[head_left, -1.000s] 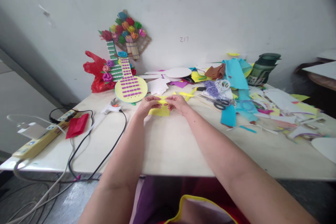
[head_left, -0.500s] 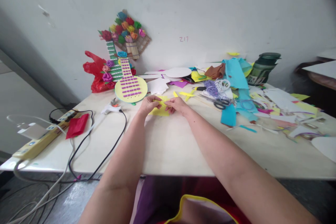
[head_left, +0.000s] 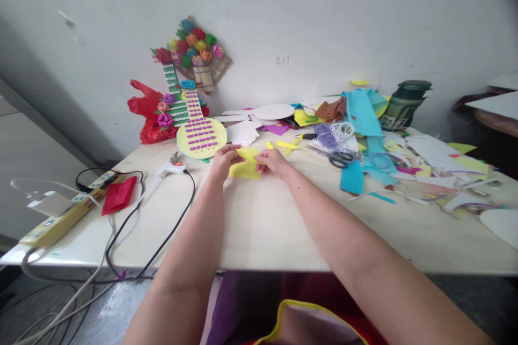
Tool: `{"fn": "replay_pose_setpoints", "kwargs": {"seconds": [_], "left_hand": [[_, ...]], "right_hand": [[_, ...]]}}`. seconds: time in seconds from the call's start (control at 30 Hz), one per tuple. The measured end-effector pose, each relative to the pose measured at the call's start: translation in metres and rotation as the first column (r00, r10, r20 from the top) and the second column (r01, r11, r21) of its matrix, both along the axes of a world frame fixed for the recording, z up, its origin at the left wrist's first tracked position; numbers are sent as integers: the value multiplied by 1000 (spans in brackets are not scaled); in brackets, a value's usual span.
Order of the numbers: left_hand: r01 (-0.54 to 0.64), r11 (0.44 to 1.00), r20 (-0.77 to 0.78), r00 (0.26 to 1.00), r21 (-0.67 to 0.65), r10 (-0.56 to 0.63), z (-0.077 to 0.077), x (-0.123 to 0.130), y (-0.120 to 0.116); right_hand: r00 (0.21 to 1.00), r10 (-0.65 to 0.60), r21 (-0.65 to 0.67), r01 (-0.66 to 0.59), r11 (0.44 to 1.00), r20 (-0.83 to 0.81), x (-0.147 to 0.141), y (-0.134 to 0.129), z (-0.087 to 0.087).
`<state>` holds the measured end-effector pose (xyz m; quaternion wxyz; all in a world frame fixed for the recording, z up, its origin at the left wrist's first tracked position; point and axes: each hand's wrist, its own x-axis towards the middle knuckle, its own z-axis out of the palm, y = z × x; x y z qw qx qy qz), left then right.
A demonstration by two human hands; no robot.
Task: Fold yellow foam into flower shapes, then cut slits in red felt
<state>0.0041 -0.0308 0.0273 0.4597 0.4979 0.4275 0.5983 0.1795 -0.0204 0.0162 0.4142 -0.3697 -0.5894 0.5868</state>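
Observation:
A thin yellow sheet (head_left: 246,165), which looks like crepe paper, is stretched between my two hands just above the table. My left hand (head_left: 227,161) pinches its left edge, and my right hand (head_left: 270,161) pinches the right edge. Behind my hands lie narrow yellow strips (head_left: 288,145). A round yellow guitar-shaped craft (head_left: 202,138) with purple stripes leans just beyond my left hand. White paper pieces (head_left: 243,132) lie behind the sheet.
On the left are a glue gun (head_left: 172,167), its black cable, a red packet (head_left: 118,195) and a power strip (head_left: 68,213). Scissors (head_left: 340,159), purple yarn (head_left: 326,137), blue crepe paper (head_left: 364,113), scraps and a green bottle (head_left: 407,105) lie to the right. Paper flowers (head_left: 196,43) stand behind.
My left hand has moved slightly left, away from my right hand. More of the yellow sheet shows between them. My right hand has hardly moved.

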Motion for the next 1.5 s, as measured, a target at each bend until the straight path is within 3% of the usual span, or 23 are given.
{"fn": "replay_pose_setpoints", "kwargs": {"seconds": [0.17,0.37,0.73,0.9,1.13,1.33,1.5], "left_hand": [[-42,998,78,996,-35,45,4,1,-2],[83,984,-77,992,-155,-96,0,13,-5],[91,991,-125,987,-98,-103,-1,19,-5],[115,993,-155,981,-18,-116,-1,18,-5],[155,988,-18,988,16,-155,-1,18,-4],[128,992,87,988,6,-128,-1,21,-3],[43,999,25,999,6,-43,-2,27,-2]], "right_hand": [[998,-34,12,34,999,-46,0,1,0],[997,-48,45,51,998,-56,-4,-3,2],[1000,-25,-3,25,1000,-12,-7,-6,2],[999,-12,38,14,999,-50,-6,-5,3],[987,43,46,-37,998,-153,-5,-3,2],[985,58,51,-50,997,-164,-6,-5,2],[989,18,49,-10,999,-145,-8,-4,1]]}}
